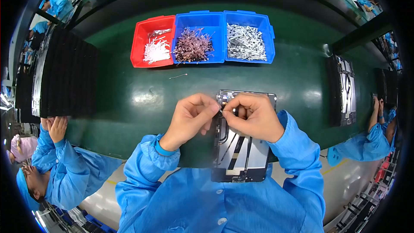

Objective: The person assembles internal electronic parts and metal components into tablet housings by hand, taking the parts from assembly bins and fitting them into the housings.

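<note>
An opened tablet-like device [258, 151] lies in front of me, its near end over the table's front edge. It has a black frame, pale flat panels and dark ribbon strips. Over its upper left part, my left hand [192, 118] and my right hand [254, 116] meet, fingertips pinched together. Between them shows a small pale piece [221, 111], too tiny to name; both hands seem closed on it. My fingers hide part of the device's top left area. A single thin cable [178, 76] lies on the table beyond my left hand.
Beyond my hands stand a red bin [137, 51] of white strips and two blue bins, one with brownish cables [192, 45], one with silvery-white pieces [246, 43]. Black stacked trays [64, 73] rise at left; another device stack [347, 90] stands right. Co-workers sit at both sides.
</note>
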A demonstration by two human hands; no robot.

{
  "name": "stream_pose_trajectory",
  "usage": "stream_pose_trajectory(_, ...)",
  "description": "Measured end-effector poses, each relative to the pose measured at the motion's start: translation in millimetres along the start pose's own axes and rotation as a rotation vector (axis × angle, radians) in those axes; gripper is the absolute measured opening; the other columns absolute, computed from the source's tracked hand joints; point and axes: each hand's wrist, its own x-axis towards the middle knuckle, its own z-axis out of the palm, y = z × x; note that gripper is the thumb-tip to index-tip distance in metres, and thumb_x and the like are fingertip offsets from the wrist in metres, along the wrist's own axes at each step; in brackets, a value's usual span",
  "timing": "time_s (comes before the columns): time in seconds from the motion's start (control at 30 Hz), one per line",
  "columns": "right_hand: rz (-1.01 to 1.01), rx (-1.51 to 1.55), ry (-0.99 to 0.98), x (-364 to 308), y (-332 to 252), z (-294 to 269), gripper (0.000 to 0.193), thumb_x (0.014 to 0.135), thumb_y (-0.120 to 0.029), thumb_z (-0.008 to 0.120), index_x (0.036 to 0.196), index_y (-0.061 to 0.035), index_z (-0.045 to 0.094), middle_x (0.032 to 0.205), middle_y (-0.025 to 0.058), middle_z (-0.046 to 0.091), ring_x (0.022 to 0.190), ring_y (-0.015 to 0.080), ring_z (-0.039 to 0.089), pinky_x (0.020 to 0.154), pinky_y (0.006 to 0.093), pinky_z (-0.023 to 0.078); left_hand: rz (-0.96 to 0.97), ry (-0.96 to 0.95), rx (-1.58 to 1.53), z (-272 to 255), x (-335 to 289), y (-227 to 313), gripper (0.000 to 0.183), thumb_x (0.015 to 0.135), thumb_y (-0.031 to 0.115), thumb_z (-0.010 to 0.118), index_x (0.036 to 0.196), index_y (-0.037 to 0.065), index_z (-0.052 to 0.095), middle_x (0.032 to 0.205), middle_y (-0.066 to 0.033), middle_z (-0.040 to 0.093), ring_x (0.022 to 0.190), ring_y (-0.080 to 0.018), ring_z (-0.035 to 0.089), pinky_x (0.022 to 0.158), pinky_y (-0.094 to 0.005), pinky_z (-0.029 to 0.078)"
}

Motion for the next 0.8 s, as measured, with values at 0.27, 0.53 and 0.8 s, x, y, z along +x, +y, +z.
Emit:
stream_pose_trajectory(0.27,-0.67,-0.566,0.056,6,-7,-1,0.017,0.076,0.002,0.081,0.091,-0.0037,0.077,0.089,0.0041,0.067,0.054,0.0101,0.058,0.049,0.0265,0.047,-0.226,-0.059,-0.108,-15,5,3,0.015,0.102,0.02,0.067,0.103,0.005,0.068,0.064,0.0019,0.058,0.049,-0.0049,0.049,0.042,-0.0219,0.035)
stream_pose_trajectory(0.53,-0.479,-0.222,0.162,-3,-5,-5,0.019,0.073,0.002,0.079,0.091,0.0001,0.074,0.086,0.0111,0.071,0.072,0.0228,0.07,0.064,0.0328,0.056,0.476,0.836,0.086,-85,42,22,0.023,0.103,0.024,0.067,0.111,0.003,0.07,0.062,0.0063,0.049,0.048,-0.001,0.039,0.04,-0.0215,0.025)
stream_pose_trajectory(0.8,-0.169,0.122,0.246,-15,-9,-22,0.011,0.089,0.011,0.069,0.097,0.0038,0.067,0.088,0.0052,0.073,0.081,0.0083,0.068,0.07,0.0251,0.057,0.566,0.79,0.319,-71,26,10,0.026,0.106,0.018,0.063,0.119,-0.002,0.07,0.074,0.005,0.057,0.063,0.0011,0.048,0.052,-0.0178,0.035)
